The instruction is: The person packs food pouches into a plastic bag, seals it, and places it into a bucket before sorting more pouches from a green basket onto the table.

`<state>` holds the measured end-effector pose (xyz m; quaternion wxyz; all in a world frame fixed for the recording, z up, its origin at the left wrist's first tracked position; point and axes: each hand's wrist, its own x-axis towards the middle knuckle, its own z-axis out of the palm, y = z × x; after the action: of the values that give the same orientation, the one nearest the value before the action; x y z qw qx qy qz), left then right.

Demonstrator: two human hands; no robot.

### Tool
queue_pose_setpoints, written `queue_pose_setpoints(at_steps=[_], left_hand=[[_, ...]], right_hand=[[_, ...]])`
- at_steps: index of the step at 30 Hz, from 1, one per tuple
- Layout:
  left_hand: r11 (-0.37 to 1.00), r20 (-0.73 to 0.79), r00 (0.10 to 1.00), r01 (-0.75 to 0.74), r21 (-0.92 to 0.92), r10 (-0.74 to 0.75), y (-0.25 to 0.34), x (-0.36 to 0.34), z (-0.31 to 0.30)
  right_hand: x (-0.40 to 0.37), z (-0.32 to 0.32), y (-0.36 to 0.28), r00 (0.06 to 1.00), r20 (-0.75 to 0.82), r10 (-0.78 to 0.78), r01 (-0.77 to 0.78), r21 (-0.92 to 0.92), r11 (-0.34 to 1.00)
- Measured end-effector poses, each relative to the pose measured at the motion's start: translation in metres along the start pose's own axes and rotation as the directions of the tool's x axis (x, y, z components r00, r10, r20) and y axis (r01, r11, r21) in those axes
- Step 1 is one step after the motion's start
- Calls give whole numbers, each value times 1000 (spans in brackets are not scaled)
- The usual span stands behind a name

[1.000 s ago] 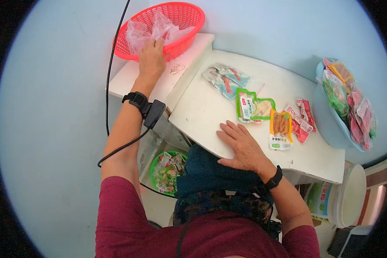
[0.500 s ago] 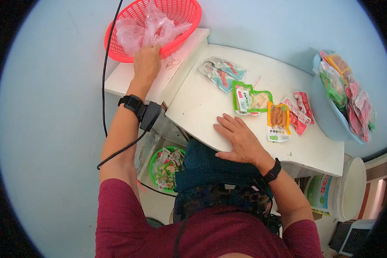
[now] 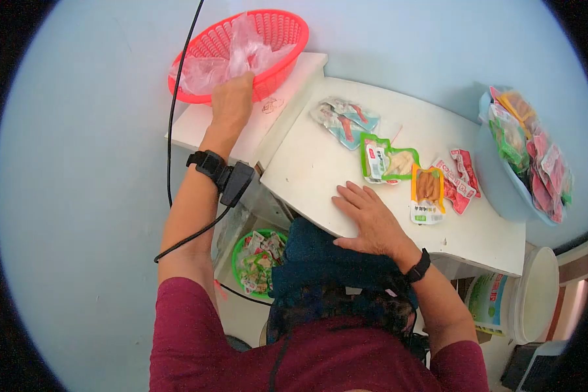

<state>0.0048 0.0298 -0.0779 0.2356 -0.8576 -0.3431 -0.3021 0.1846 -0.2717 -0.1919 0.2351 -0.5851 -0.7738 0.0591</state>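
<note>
Left hand (image 3: 232, 98) gripping clear plastic bag (image 3: 232, 55) at red basket (image 3: 277, 29) rim; right hand (image 3: 371, 219) flat, fingers spread, on desk (image 3: 307, 163) near snack packets (image 3: 398, 163)

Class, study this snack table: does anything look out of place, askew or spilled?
The red basket overhangs the far edge of the white shelf, with clear plastic bags spilling over its rim by the left hand. Nothing else stands out.

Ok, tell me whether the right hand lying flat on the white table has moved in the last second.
No. The right hand lies as before, flat on the white table, at the same gap from the orange-edged sausage packet.
</note>
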Motion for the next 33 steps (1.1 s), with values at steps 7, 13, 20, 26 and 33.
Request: queue_pose_setpoints(at_steps=[7,13,20,26,33], left_hand=[[999,72,997,31,19,-32,2,22,-6],[999,-9,999,-41,-15,41,-1,17,0],[997,-120,991,-69,-22,66,-2,8,5],[992,-100,995,-2,-123,-10,8,-5,-2],[999,-139,990,-38,-26,34,10,-15,3]], right_hand=[[0,0,0,1000,-20,-17,17,3,1000],[1,-1,0,1000,-13,-19,19,7,1000],[2,-2,-3,1000,6,-14,14,-16,1000],[3,-1,-5,1000,4,-7,7,-26,1000],[3,1,-5,1000,8,6,-5,-32,999]])
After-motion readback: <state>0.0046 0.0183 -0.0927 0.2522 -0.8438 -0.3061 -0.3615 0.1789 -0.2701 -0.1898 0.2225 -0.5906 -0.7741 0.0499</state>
